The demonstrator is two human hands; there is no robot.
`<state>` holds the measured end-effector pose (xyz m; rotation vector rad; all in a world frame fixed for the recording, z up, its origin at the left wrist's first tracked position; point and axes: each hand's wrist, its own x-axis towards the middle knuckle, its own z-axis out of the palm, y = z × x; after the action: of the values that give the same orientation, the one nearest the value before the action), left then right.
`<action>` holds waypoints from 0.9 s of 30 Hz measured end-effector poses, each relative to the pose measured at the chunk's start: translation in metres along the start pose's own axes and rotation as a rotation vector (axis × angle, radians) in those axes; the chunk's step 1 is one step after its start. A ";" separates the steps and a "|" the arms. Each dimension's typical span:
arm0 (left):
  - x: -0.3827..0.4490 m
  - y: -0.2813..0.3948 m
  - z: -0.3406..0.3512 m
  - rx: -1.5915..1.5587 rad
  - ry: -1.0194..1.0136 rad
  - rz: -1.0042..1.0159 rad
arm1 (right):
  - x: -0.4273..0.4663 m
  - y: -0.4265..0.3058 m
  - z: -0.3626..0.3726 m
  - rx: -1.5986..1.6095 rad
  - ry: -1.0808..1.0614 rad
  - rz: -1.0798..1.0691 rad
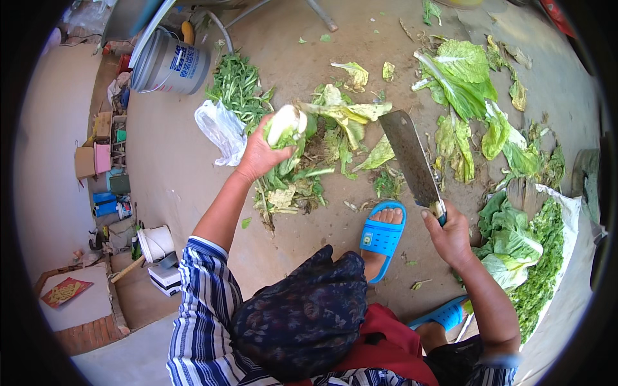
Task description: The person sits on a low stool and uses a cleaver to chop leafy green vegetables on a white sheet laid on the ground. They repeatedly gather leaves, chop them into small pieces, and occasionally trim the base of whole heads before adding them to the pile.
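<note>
My left hand [263,149] grips a small head of leafy cabbage [286,126], its white stem end uppermost. Yellowed leaves [355,116] trail to the right of that stem, partly blurred; whether they are still joined to it I cannot tell. In my right hand [448,234] is a cleaver [410,157], held by its handle with the broad, stained blade pointing up and away from me. The blade is apart from the cabbage. Beneath the left hand, a heap of wilted leaves and stalks [285,195] lies on the concrete floor.
Large loose cabbage leaves [458,72] are spread at the far right. Chopped greens [545,260] cover a white sheet [572,227] on the right, with whole leaves [507,236] beside them. A plastic bag [219,130], green stalks [236,79] and a grey bucket [171,62] stand left. My blue slippers [384,231] are close by.
</note>
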<state>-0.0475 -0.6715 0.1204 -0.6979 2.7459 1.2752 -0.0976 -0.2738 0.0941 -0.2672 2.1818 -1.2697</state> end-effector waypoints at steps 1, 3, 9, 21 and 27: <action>-0.005 -0.020 0.002 0.021 -0.039 -0.084 | 0.001 -0.001 0.003 0.021 -0.013 0.025; -0.013 -0.048 0.013 0.172 -0.123 -0.194 | 0.002 -0.002 0.009 0.015 -0.020 0.057; -0.042 -0.089 0.022 0.568 -0.289 -0.187 | 0.022 -0.013 0.067 0.089 -0.169 0.069; -0.058 -0.089 0.015 0.521 -0.026 0.029 | 0.108 -0.024 0.189 -0.390 -0.501 0.011; -0.042 -0.064 -0.013 -0.107 0.320 -0.118 | 0.109 -0.028 0.185 -0.353 -0.479 0.026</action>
<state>0.0187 -0.7008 0.0927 -1.1475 2.8354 1.4026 -0.0803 -0.4709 0.0072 -0.6133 1.9605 -0.7033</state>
